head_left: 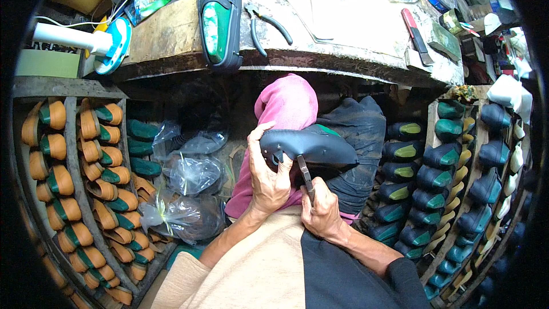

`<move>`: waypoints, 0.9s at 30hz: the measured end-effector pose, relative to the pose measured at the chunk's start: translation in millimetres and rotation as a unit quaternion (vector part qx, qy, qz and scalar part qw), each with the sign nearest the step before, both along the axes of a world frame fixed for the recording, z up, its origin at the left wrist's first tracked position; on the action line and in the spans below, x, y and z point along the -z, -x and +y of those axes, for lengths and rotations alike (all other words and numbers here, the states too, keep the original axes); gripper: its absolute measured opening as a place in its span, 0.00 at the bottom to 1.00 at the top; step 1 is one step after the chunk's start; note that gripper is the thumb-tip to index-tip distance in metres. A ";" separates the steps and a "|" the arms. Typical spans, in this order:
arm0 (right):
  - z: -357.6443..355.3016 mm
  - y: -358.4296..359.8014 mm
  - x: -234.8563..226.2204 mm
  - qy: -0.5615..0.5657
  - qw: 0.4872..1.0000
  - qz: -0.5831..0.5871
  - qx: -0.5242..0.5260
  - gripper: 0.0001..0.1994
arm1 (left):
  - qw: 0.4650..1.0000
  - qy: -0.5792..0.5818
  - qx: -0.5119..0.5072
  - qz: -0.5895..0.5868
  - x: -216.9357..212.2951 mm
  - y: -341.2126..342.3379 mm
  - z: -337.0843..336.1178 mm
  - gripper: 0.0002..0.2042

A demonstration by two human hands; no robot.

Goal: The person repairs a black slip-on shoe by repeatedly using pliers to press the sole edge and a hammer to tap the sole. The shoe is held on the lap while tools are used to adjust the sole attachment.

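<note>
Lap: a beige cloth (pixel 257 269) lies across the knees at the lower edge, a dark sleeve (pixel 354 277) beside it.
Right hand (pixel 321 210): fingers closed round the handle of a metal tool (pixel 304 173), whose tip meets the underside of the shoe.
Left hand (pixel 269 178): fingers curled shut on the heel end of a dark shoe upper on a last (pixel 311 146), thumb up over its edge; the shoe sits above the lap, over a pink cloth (pixel 283 114).
Left shelves: rows of orange-and-green lasts (pixel 86 183), with tied clear plastic bags (pixel 191 174) just beside them.
Right shelves: rows of dark lasted shoes with green tops (pixel 434 177).
Bench (pixel 354 51): worn surface beyond the knees, carrying a finished dark shoe with a green insert (pixel 219 20), black-handled pliers (pixel 263 26) just beside it, a red-handled knife (pixel 417 35) farther right.
</note>
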State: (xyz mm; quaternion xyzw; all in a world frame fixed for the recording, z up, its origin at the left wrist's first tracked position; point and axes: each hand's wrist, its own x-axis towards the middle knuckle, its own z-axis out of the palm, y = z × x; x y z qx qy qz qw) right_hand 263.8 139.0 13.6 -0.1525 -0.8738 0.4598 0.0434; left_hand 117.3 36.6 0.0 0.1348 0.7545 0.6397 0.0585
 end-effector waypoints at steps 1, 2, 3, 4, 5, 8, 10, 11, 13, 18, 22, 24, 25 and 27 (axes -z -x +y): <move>2.0 -0.4 1.3 0.003 1.000 -0.003 0.000 0.08 | 1.000 0.003 0.000 0.001 0.9 -0.1 -0.2 0.28; 4.1 -0.7 2.9 0.004 1.000 0.002 0.001 0.07 | 1.000 0.008 0.001 0.004 1.4 -0.2 -0.5 0.28; 6.3 -1.2 4.6 0.004 1.000 0.002 -0.007 0.07 | 1.000 0.018 0.000 0.006 1.9 -0.3 -0.8 0.28; 8.7 -1.1 7.0 -0.001 1.000 0.011 -0.014 0.07 | 1.000 0.008 0.013 -0.002 2.2 -0.2 -0.7 0.28; 11.0 -1.5 9.4 -0.008 1.000 0.012 -0.019 0.08 | 1.000 0.002 0.024 -0.013 2.3 0.2 -0.9 0.28; 17.0 -1.5 17.6 -0.010 0.999 0.028 -0.021 0.10 | 0.998 0.014 0.059 0.018 2.7 5.7 -2.0 0.28; 20.0 -1.7 22.1 -0.020 0.999 0.033 -0.025 0.11 | 0.994 0.032 0.098 0.036 1.8 13.8 -6.5 0.30; 21.1 -1.9 23.9 -0.025 0.999 0.034 -0.029 0.11 | 0.991 0.041 0.125 0.031 0.4 19.1 -11.4 0.31; 22.7 -3.2 26.5 -0.035 0.998 0.039 -0.037 0.11 | 0.982 0.054 0.177 0.031 -4.3 27.9 -22.8 0.33; 25.6 -8.1 32.7 -0.049 0.996 0.038 -0.065 0.13 | 0.970 0.021 0.241 -0.002 -18.5 33.8 -35.7 0.40; 24.9 -6.4 40.5 -0.067 0.995 0.040 -0.068 0.12 | 0.991 0.046 0.110 -0.066 -20.0 13.3 -15.7 0.33; 23.9 -5.1 38.6 -0.076 0.993 0.051 -0.069 0.12 | 0.995 0.046 0.062 -0.058 -16.9 9.0 -10.3 0.28; 23.9 -5.9 34.1 -0.083 0.993 0.054 -0.068 0.11 | 0.995 0.037 0.066 -0.061 -14.9 8.3 -10.4 0.28; 23.9 -7.0 20.1 -0.083 0.994 0.015 -0.073 0.10 | 0.996 0.012 0.069 -0.063 -10.1 9.2 -13.0 0.29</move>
